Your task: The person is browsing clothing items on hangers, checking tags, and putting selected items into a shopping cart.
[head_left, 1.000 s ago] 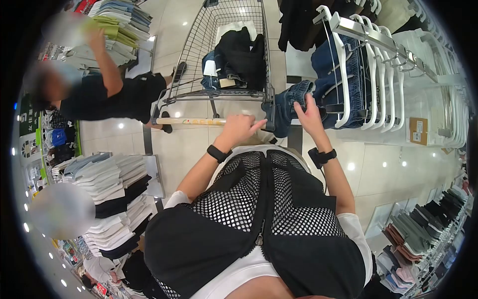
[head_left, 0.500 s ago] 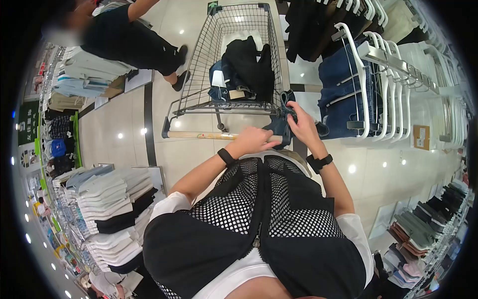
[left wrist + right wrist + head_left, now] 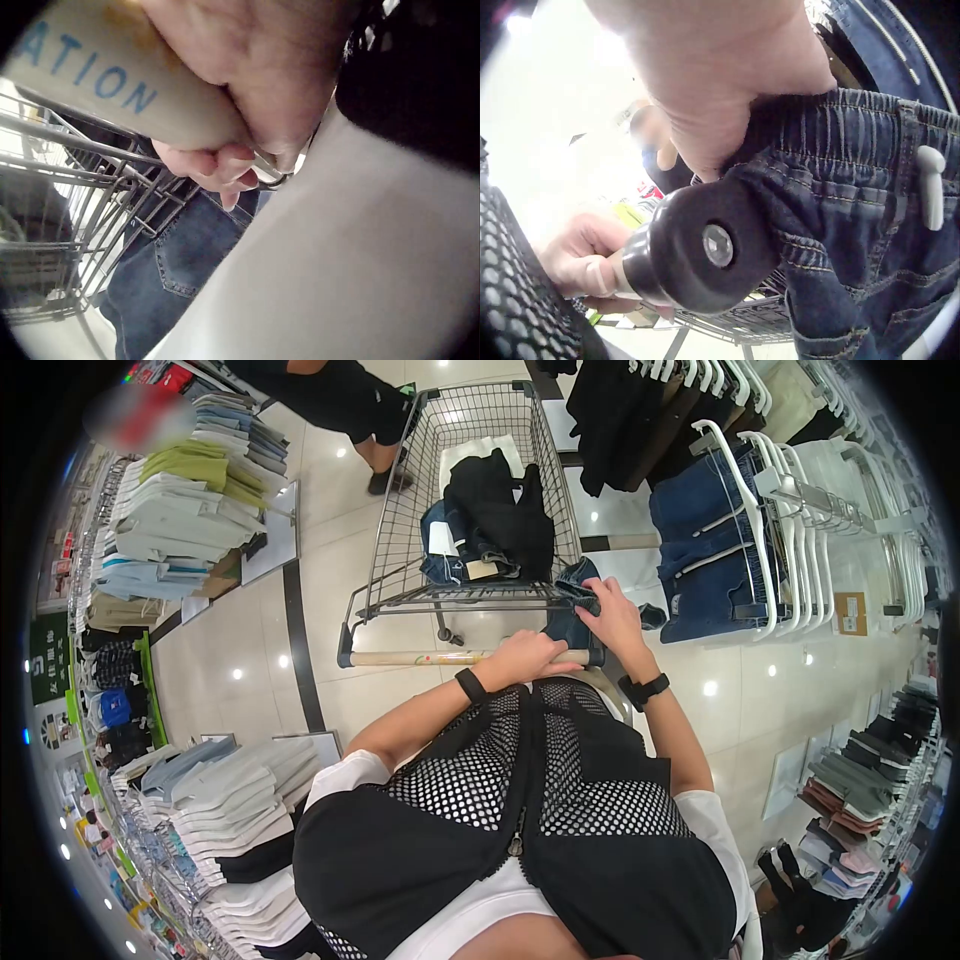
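Note:
My left hand (image 3: pixel 525 658) grips the shopping cart's pale handle (image 3: pixel 420 658) near its right end, and the left wrist view shows the fingers curled round the bar. In my right hand (image 3: pixel 612 622) is a pair of dark blue jeans (image 3: pixel 855 225), held at the elastic waistband. They hang outside the cart's near right corner, right beside the handle's black end cap (image 3: pixel 720 247). A white peg-shaped tag (image 3: pixel 931 187) sticks out from the waistband. Inside the cart (image 3: pixel 400 510) lie black garments (image 3: pixel 500 510), folded jeans with a white label (image 3: pixel 440 540) and something white (image 3: pixel 485 455).
To the right, more jeans (image 3: pixel 700 550) hang from a rail with white hangers (image 3: pixel 745 520). Dark trousers (image 3: pixel 620 430) hang beyond them. Clothes racks (image 3: pixel 190 500) line the left side. Another person's legs (image 3: pixel 375 440) show left of the cart's far end.
The jeans in my right hand have moved left, away from the hanging rack to the cart's corner. My left hand sits farther right in view, with its fingers round the handle. The other person has walked forward.

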Motion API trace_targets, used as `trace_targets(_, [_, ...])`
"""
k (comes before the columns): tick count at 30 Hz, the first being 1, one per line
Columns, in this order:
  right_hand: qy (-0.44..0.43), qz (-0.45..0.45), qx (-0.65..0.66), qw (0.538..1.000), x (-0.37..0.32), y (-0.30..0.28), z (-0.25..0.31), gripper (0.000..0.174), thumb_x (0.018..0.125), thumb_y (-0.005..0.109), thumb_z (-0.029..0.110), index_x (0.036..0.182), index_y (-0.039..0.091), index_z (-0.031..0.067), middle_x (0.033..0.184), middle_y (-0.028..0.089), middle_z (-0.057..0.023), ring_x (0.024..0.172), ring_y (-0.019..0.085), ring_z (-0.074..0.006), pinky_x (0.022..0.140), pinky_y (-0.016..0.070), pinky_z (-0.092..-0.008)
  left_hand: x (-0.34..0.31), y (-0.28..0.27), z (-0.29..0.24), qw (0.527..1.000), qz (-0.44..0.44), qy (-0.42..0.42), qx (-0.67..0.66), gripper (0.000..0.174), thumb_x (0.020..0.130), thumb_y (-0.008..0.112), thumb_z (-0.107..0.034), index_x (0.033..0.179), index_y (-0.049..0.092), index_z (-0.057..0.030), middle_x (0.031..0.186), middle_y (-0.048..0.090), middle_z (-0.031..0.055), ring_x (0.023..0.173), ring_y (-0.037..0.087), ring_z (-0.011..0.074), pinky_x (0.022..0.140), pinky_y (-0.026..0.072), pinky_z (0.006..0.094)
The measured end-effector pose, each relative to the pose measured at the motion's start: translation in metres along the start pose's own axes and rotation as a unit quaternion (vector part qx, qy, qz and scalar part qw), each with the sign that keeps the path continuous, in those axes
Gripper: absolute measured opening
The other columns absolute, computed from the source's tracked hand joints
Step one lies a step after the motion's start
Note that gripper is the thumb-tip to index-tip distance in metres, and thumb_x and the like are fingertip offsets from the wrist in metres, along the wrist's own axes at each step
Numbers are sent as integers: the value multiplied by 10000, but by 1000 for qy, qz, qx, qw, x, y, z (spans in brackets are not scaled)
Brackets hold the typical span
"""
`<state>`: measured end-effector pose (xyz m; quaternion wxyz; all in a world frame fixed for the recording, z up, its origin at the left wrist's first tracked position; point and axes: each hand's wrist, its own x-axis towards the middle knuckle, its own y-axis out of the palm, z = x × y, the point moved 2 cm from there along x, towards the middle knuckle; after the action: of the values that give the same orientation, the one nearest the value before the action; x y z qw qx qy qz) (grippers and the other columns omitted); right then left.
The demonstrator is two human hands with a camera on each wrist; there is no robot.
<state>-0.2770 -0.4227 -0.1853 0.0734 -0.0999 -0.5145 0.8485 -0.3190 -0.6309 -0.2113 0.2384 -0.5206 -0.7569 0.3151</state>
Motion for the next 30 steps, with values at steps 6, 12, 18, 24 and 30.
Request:
trace_targets(6, [110, 17, -18, 994, 18, 8, 10, 737, 804, 885, 332, 1450, 549, 221, 1033, 735, -182, 988, 741, -424, 832, 598, -517, 1, -9, 19, 1000, 1, 9, -2, 593, 1010, 650, -614, 834, 718, -52, 622, 649, 210, 634, 678, 445, 604, 547, 522])
trace_targets(12, [137, 62, -15, 989, 29, 23, 3, 812, 762, 836, 228, 1505, 511, 243, 906, 770, -205, 915, 747, -458, 806, 589, -540, 2, -10, 32, 999, -8, 33, 17, 596, 1004, 660, -614, 801, 700, -55, 599, 639, 191, 591, 667, 423, 566, 540, 501])
trace_targets(18, [161, 56, -44, 984, 30, 27, 7, 801, 769, 741, 121, 1522, 493, 232, 963, 773, -230, 952, 744, -470, 825, 586, -570, 2, -12, 34, 999, -11, 33, 23, 600, 987, 677, -625, 773, 688, -65, 587, 633, 179, 576, 665, 408, 554, 539, 490])
trace_targets(24, [158, 44, -30, 986, 28, 30, 4, 786, 792, 736, 124, 1530, 488, 230, 976, 772, -236, 960, 739, -480, 838, 585, -582, 5, -14, 31, 999, -13, 34, 15, 594, 981, 694, -609, 753, 676, -60, 587, 634, 178, 571, 660, 404, 555, 536, 487])
trace_targets(30, [150, 35, -16, 988, 27, 31, 4, 759, 813, 742, 128, 1524, 491, 216, 989, 772, -246, 959, 737, -480, 838, 587, -572, 7, -14, 31, 999, -7, 35, 13, 558, 984, 704, -575, 785, 685, -54, 611, 652, 179, 590, 670, 397, 578, 541, 481])
